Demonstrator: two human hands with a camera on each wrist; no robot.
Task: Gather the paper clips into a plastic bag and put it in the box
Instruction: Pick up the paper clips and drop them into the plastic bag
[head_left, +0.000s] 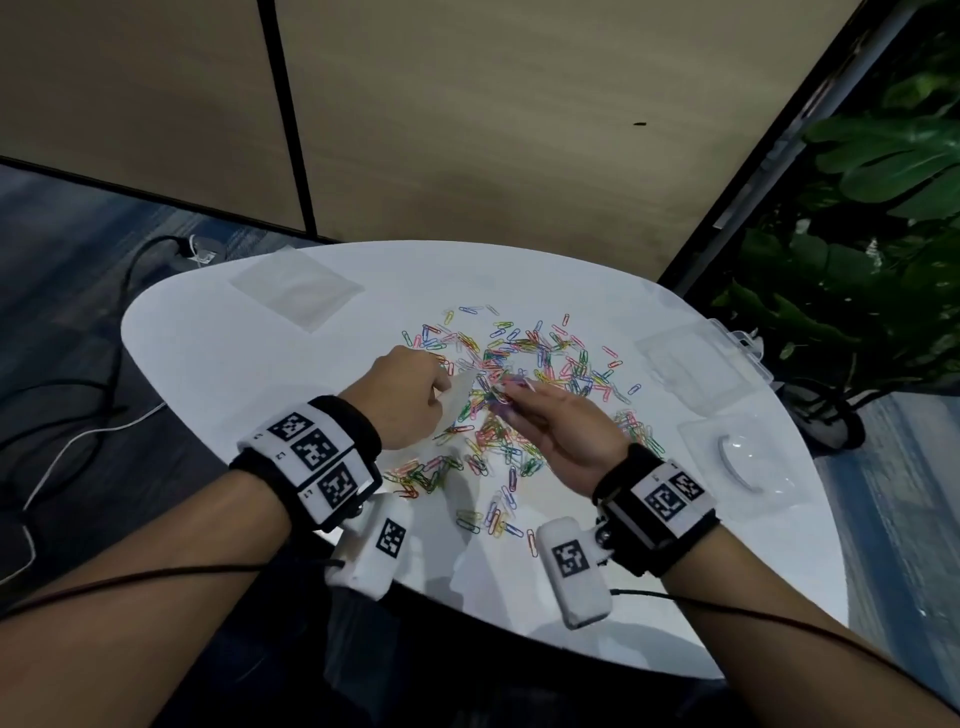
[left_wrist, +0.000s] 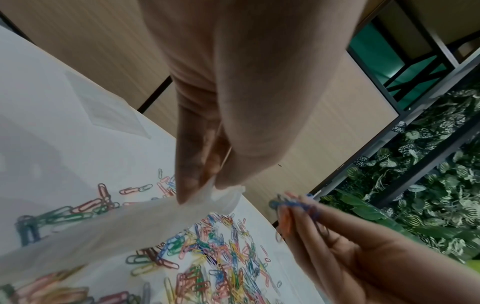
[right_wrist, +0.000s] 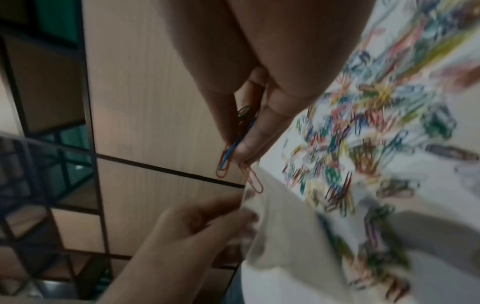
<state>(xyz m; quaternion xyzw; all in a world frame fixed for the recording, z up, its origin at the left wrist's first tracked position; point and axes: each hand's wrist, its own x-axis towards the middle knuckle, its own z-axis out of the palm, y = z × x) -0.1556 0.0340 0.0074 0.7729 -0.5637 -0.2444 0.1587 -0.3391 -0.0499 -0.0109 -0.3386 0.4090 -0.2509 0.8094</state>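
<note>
Scores of coloured paper clips (head_left: 511, 374) lie scattered over the middle of the white table (head_left: 218, 364), thickest just past the hands and thinning toward six o'clock near the front edge. The left hand (head_left: 402, 397) pinches the rim of a clear plastic bag (left_wrist: 145, 218) between thumb and fingers; the bag hangs from that pinch and trails back over the clips toward the person. The right hand (head_left: 563, 428) is at three o'clock of the left, just beside the bag's mouth, its fingers (right_wrist: 249, 144) closed narrowly on a small bunch of clips (right_wrist: 233, 150) in red, blue and green; one red clip dangles at the fingertips, close above the bag's edge. Whether any clips are already inside the bag cannot be told. A second flat clear bag (head_left: 296, 291) lies at eleven o'clock on the table, well apart from the hands. At two o'clock, near the table's right edge, sits a clear plastic box (head_left: 698, 366), and at four o'clock of the pile lies a clear lid (head_left: 743, 462). Leafy plants (head_left: 852, 249) stand beyond the table at two o'clock.
</note>
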